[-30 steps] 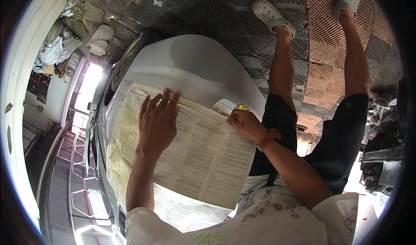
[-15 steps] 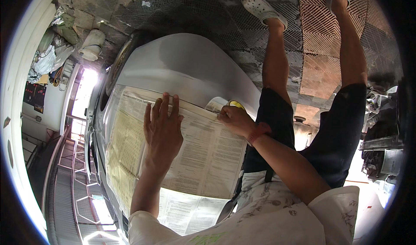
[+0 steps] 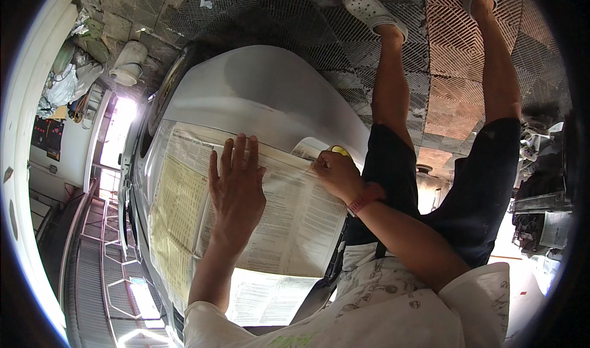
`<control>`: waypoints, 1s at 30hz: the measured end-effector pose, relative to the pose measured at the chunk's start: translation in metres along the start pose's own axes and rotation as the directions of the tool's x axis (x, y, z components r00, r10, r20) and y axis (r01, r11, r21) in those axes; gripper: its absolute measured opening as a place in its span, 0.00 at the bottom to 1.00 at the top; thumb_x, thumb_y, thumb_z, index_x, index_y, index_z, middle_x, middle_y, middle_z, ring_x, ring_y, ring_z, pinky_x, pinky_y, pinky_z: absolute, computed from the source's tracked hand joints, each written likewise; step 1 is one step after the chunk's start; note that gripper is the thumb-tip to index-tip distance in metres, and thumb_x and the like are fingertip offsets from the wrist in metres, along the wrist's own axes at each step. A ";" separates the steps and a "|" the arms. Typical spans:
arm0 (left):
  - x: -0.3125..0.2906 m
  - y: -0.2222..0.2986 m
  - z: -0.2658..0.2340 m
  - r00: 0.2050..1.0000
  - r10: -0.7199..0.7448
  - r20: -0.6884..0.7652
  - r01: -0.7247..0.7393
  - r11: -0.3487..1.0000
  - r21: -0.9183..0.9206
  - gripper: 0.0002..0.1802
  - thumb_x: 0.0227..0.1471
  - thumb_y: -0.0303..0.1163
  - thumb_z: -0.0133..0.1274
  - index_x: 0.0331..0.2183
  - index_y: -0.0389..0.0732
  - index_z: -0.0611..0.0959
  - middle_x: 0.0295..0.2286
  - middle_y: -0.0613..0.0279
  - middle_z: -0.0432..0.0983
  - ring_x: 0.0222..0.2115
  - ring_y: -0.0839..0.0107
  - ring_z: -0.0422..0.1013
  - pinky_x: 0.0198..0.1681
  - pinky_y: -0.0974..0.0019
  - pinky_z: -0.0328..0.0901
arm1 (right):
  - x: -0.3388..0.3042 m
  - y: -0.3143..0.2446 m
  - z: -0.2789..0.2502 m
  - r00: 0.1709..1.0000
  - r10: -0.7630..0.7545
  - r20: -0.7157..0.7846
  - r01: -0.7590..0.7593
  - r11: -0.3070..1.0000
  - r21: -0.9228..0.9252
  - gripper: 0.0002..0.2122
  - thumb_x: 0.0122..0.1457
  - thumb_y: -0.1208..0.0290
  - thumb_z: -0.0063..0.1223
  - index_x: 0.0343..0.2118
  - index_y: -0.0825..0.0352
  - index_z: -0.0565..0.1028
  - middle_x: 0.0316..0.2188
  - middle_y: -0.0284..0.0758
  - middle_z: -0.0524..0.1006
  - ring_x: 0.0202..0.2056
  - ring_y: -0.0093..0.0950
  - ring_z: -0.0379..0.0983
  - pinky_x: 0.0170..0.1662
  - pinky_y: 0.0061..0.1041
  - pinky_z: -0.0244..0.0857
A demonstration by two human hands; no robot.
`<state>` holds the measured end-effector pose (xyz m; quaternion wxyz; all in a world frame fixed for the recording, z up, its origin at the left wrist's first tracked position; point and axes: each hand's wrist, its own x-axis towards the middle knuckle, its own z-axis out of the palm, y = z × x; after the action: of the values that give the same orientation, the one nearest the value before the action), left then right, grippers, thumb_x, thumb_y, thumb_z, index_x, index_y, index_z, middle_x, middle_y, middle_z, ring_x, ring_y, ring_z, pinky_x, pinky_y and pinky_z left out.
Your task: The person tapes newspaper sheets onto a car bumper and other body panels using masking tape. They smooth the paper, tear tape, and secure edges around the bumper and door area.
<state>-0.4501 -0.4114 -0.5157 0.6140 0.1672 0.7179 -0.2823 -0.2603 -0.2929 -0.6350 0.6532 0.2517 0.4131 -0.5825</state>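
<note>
Newspaper sheets (image 3: 292, 219) cover part of a grey car body panel (image 3: 264, 83). Flat on the newspaper rests my left hand (image 3: 236, 185), its fingers spread and their tips near the sheet's far edge. My right hand (image 3: 338, 174) is closed at that same edge, farther to the right, with the fingertips pinched together. A yellow-rimmed roll of tape (image 3: 340, 151) shows just beyond its knuckles, partly hidden by the hand. Beside those fingers a curved piece of printed paper (image 3: 310, 144) stands up from the edge.
Textured floor tiles (image 3: 295, 16) lie beyond the panel. A pale bucket (image 3: 129, 64) and crumpled plastic sheeting (image 3: 61, 90) are at the far left. Close on the right are my legs (image 3: 393, 170). Dark car parts (image 3: 541, 200) stand at the right rim.
My left hand has slid a little to the right over the newspaper. My right hand has shifted slightly right with the tape roll. The newspaper's near edge has moved slightly.
</note>
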 end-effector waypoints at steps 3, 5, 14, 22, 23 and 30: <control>-0.003 0.002 0.002 1.000 0.018 -0.003 -0.018 1.000 0.012 0.34 0.70 0.42 0.52 0.72 0.45 0.68 0.71 0.51 0.62 0.72 0.53 0.57 0.77 0.41 0.44 | 0.002 -0.001 0.010 0.999 0.000 -0.047 0.001 1.000 0.032 0.15 0.65 0.59 0.58 0.36 0.69 0.83 0.34 0.45 0.81 0.39 0.42 0.80 0.46 0.39 0.73; -0.003 0.003 0.003 1.000 0.019 -0.008 -0.019 1.000 0.017 0.34 0.70 0.42 0.53 0.71 0.45 0.69 0.71 0.51 0.62 0.72 0.53 0.58 0.77 0.41 0.45 | 0.003 -0.001 0.012 0.998 -0.004 -0.056 0.005 1.000 0.015 0.15 0.65 0.59 0.58 0.36 0.69 0.83 0.34 0.45 0.81 0.39 0.42 0.80 0.46 0.39 0.73; -0.005 0.004 0.003 1.000 0.030 0.002 -0.030 0.999 -0.012 0.33 0.69 0.39 0.53 0.72 0.49 0.69 0.72 0.47 0.58 0.73 0.51 0.55 0.77 0.41 0.42 | 0.000 0.003 0.009 0.994 -0.021 -0.111 0.028 0.998 0.059 0.15 0.65 0.58 0.58 0.37 0.68 0.84 0.36 0.45 0.83 0.40 0.45 0.82 0.47 0.42 0.74; -0.006 0.006 0.001 0.999 0.042 0.017 -0.042 0.999 -0.019 0.33 0.69 0.40 0.53 0.71 0.49 0.70 0.72 0.49 0.59 0.73 0.50 0.53 0.77 0.39 0.43 | 0.009 0.002 0.021 0.996 -0.013 -0.090 0.017 0.999 0.035 0.16 0.65 0.58 0.59 0.36 0.70 0.83 0.36 0.47 0.82 0.40 0.45 0.81 0.46 0.41 0.73; -0.007 0.009 0.000 0.998 0.051 0.021 -0.050 0.998 -0.022 0.33 0.69 0.40 0.53 0.71 0.49 0.71 0.71 0.51 0.60 0.73 0.50 0.53 0.77 0.39 0.43 | 0.010 0.002 0.022 0.996 -0.018 -0.091 0.021 0.999 0.030 0.16 0.65 0.58 0.59 0.37 0.70 0.83 0.37 0.47 0.82 0.40 0.46 0.81 0.46 0.41 0.73; -0.013 0.022 0.017 0.987 0.155 0.048 -0.153 0.987 -0.059 0.32 0.70 0.41 0.52 0.70 0.47 0.71 0.70 0.53 0.60 0.73 0.49 0.52 0.77 0.37 0.43 | 0.013 0.001 0.021 0.998 0.002 -0.063 -0.003 1.000 -0.018 0.17 0.66 0.55 0.53 0.40 0.64 0.85 0.37 0.47 0.86 0.42 0.48 0.84 0.49 0.47 0.76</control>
<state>-0.4210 -0.4031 -0.5091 0.6570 0.1978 0.6939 -0.2185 -0.2546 -0.3164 -0.6346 0.6429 0.2647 0.4385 -0.5695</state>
